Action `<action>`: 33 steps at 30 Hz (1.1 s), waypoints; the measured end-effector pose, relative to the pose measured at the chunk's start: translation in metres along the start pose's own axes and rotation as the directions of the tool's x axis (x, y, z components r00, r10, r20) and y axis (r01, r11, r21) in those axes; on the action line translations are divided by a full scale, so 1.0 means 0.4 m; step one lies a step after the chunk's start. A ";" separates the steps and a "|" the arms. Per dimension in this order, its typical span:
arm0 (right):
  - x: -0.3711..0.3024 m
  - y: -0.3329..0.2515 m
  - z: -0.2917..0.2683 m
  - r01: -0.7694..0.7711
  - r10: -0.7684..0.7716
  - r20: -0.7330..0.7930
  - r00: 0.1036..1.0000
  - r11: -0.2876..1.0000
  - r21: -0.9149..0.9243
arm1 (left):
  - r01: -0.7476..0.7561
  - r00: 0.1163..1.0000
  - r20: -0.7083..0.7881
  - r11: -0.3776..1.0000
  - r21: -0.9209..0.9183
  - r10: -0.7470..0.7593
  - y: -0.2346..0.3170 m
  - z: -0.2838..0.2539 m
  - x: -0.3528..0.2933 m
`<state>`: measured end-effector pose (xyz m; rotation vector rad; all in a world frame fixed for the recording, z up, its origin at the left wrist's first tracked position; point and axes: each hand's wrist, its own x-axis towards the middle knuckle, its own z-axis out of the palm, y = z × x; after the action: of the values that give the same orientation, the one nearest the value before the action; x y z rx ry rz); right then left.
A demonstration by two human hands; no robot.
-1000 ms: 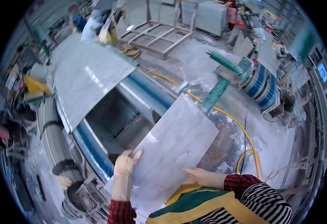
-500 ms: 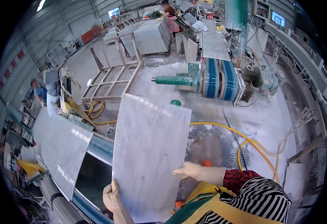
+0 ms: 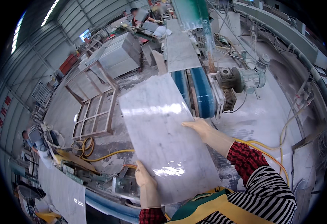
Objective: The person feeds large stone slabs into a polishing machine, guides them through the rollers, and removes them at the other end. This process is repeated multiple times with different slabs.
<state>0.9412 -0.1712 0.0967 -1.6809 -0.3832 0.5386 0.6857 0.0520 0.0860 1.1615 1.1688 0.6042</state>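
A polished white-grey marble slab [image 3: 162, 130] is held tilted in front of my body, wet-looking and shining in bands. My left hand [image 3: 145, 179], in a pale glove, grips its left edge low down. On the opposite edge, higher up, my right hand [image 3: 199, 128] is closed with the thumb over the top face; the fingers beneath are hidden. The slab's far end reaches beside the blue conveyor belts [image 3: 201, 93], and from this view I cannot tell whether it touches them. Further along that conveyor lies another marble slab [image 3: 181, 50].
A motor [image 3: 249, 80] sits right of the belts. Yellow hoses [image 3: 113, 153] cross the floor. Beyond my left hand are a metal frame rack [image 3: 96, 108] and a block of stacked slabs [image 3: 120, 52]. Another slab [image 3: 68, 192] lies lower left. Co-workers [image 3: 139, 16] stand far off and at left.
The slab has swung right and away from me, its far end now beside the blue belts. Both hands have moved with it, and my view has turned right.
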 end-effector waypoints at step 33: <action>0.384 0.267 -0.362 -0.382 0.649 -0.237 0.723 0.661 0.646 | 0.070 0.852 0.445 0.902 0.426 -0.276 0.042 0.802 0.418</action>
<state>1.1442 -0.2280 -0.0112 -1.2508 0.6113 0.5886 1.0411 0.0797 0.0232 1.4254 0.9487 -0.0985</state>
